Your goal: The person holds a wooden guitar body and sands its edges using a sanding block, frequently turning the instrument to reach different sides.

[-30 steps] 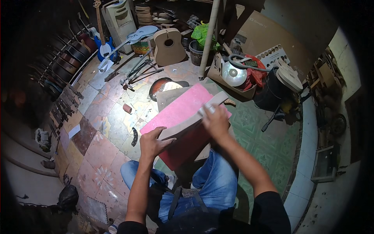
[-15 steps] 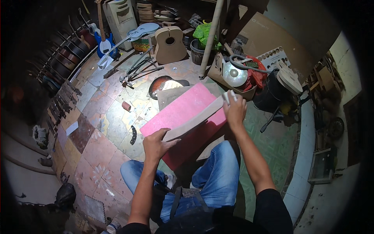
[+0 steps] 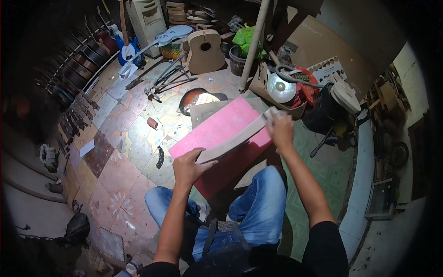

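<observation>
A long, pale, slightly curved wooden strip (image 3: 233, 144) slants over a pink block (image 3: 217, 121), its near end at the left and its far end at the right. Round the near end, my left hand (image 3: 187, 167) is closed, thumb and fingers on either side of the strip. At the far end my right hand (image 3: 281, 130) is closed with its fingers curled over the top, slightly blurred. Something pale with darker lines shows at those fingertips; I cannot make out whether it is part of the strip. The block lies in front of my bent knees.
Beyond the block lie a grey board (image 3: 199, 112) and a dark sunburst guitar body (image 3: 189, 98). An unfinished acoustic guitar body (image 3: 203, 57), a blue bass guitar (image 3: 129, 53) and a wastebasket (image 3: 237, 64) stand farther back. A cardboard box (image 3: 264, 87) and a black bucket (image 3: 318, 113) are to the right.
The whole view has shifted slightly. My right hand has moved a little at the strip's far end; my left hand keeps its hold on the near end.
</observation>
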Demonstrator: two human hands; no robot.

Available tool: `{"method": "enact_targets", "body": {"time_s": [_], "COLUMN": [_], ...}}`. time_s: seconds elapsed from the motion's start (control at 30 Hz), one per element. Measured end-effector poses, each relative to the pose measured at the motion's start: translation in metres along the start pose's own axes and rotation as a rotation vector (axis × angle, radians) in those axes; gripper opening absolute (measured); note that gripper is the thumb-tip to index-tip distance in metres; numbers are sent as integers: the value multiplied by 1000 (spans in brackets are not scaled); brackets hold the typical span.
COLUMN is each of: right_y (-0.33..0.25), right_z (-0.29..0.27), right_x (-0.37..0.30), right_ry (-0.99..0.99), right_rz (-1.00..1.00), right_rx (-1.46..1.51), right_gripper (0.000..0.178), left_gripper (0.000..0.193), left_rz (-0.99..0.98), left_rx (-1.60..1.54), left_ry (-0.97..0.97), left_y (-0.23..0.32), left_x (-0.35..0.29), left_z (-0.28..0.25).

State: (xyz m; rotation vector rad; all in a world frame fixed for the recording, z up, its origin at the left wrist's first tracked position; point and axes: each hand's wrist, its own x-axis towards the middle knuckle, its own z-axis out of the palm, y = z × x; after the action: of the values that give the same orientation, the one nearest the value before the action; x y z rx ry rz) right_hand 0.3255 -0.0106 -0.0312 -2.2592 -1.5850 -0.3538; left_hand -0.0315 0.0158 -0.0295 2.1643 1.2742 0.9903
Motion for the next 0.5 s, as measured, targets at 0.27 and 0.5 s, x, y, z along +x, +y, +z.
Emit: {"method": "enact_targets", "body": {"time_s": [0.27, 0.5], "right_y": [-17, -42], "right_z": [2, 8], "right_x": [-10, -32], "right_ry": [53, 70], "right_rz": [-207, -297], "right_rx": [-39, -3], "right_gripper": [49, 50], "left_gripper": [51, 50], "left_rz": [-52, -33], "left_rx": [33, 70], "left_ry": [-45, -25], "left_y": [-4, -8], "left_x": [2, 3], "left_z": [-4, -1]}}
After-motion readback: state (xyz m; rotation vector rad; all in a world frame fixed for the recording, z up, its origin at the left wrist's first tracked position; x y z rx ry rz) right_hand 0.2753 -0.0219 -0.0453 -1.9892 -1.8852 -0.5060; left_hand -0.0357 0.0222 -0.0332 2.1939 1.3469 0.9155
